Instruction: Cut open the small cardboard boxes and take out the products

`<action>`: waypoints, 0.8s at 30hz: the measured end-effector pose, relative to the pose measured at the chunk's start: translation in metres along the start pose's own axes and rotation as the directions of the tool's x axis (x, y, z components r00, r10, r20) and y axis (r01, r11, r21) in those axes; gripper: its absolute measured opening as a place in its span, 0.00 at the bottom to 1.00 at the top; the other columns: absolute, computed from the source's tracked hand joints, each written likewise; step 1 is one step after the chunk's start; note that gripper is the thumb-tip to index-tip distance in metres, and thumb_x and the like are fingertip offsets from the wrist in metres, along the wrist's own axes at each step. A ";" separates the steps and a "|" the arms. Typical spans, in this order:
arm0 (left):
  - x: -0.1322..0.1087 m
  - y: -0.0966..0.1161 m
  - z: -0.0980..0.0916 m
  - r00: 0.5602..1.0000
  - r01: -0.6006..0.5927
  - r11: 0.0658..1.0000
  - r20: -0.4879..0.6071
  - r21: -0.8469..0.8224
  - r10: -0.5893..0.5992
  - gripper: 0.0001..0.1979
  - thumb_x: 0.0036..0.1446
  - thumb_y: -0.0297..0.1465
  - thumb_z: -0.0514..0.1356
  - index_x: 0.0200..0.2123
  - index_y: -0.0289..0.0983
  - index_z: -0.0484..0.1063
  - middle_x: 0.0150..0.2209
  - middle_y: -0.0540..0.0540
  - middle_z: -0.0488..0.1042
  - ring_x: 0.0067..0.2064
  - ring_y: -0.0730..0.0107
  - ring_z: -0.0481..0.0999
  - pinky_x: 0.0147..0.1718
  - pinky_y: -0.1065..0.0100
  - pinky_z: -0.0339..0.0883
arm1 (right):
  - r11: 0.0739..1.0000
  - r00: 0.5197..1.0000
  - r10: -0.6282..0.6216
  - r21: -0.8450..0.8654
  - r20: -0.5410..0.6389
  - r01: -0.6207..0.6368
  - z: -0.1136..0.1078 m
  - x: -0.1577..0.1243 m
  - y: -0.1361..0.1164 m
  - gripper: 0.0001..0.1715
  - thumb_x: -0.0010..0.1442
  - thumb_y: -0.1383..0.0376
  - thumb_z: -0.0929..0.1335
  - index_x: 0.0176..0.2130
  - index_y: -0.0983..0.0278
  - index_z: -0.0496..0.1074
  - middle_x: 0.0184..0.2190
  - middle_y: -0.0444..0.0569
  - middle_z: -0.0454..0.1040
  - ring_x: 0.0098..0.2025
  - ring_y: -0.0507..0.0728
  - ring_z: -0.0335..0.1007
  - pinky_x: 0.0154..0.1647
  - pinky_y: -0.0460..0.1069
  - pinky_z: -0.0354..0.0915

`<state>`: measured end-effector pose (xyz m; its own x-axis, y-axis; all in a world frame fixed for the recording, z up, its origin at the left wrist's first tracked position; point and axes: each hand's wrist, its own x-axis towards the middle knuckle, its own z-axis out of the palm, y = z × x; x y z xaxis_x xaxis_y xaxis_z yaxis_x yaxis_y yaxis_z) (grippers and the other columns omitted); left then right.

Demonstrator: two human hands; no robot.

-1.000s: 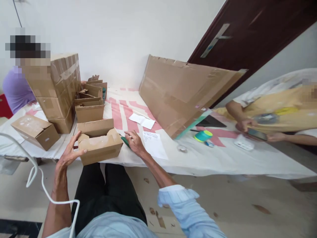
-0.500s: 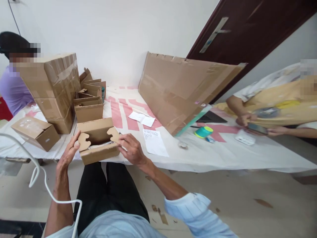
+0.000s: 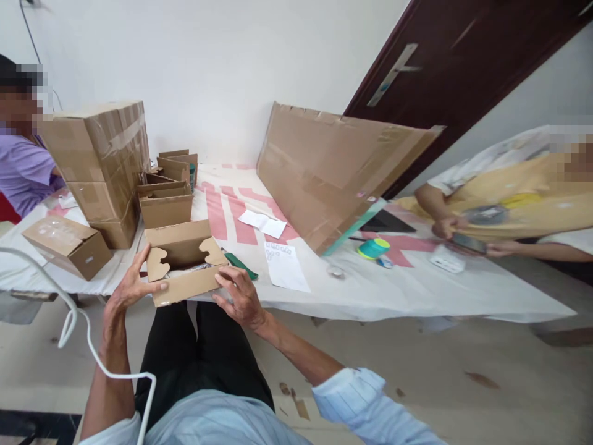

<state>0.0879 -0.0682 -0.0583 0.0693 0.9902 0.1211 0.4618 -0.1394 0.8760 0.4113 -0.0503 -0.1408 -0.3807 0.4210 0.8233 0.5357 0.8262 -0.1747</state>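
Note:
An open cardboard box (image 3: 185,288) sits at the table's near edge, its notched side flaps turned inward and something pale partly visible inside. My left hand (image 3: 132,285) grips the box's left side, the thumb lying over the front panel. At the front right corner, my right hand (image 3: 241,298) has bent fingers on the front panel's edge. A dark green object (image 3: 241,264) lies on the table just right of the box, partly hidden behind it.
Stacked taped cartons (image 3: 99,167), a smaller carton (image 3: 69,244) and open boxes (image 3: 165,204) stand left and behind. A large cardboard sheet (image 3: 328,167) leans centrally. Papers (image 3: 286,266) and a teal-yellow roll (image 3: 373,248) lie rightward. People are at both sides; a white cable (image 3: 99,364) hangs near my left arm.
My left thumb has moved onto the front panel, and my right hand has shifted lower along the box's right front. The green object has come into view. The person at left has shifted.

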 end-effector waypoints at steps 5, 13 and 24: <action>-0.002 -0.004 0.002 1.000 -0.019 0.999 -0.018 -0.041 0.018 0.63 0.45 0.50 0.77 0.79 0.42 0.53 0.79 0.35 0.54 0.77 0.33 0.57 0.66 0.46 0.70 | 0.974 0.965 0.223 -0.002 0.139 -0.224 -0.011 0.039 -0.004 0.08 0.70 0.63 0.69 0.47 0.60 0.77 0.46 0.55 0.77 0.50 0.63 0.74 0.55 0.60 0.73; 0.000 -0.013 0.005 0.998 -0.037 0.998 -0.050 -0.056 0.035 0.63 0.44 0.51 0.77 0.78 0.42 0.55 0.79 0.36 0.54 0.77 0.31 0.57 0.65 0.45 0.72 | 0.832 0.764 0.554 -0.228 0.332 -0.505 0.000 0.098 0.005 0.29 0.58 0.55 0.76 0.56 0.60 0.74 0.54 0.54 0.76 0.56 0.65 0.73 0.55 0.58 0.73; -0.004 -0.012 0.009 0.995 -0.042 0.998 -0.088 -0.047 0.038 0.53 0.53 0.49 0.74 0.77 0.42 0.58 0.77 0.35 0.58 0.75 0.33 0.61 0.66 0.41 0.69 | 0.834 0.770 0.551 -0.256 0.321 -0.490 -0.006 0.103 0.008 0.15 0.69 0.62 0.64 0.48 0.61 0.79 0.46 0.55 0.82 0.46 0.61 0.77 0.46 0.52 0.68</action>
<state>0.0902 -0.0708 -0.0734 0.0087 0.9808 0.1950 0.4167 -0.1808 0.8909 0.3811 -0.0021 -0.0538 -0.2399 0.8996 0.3648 0.8257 0.3867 -0.4107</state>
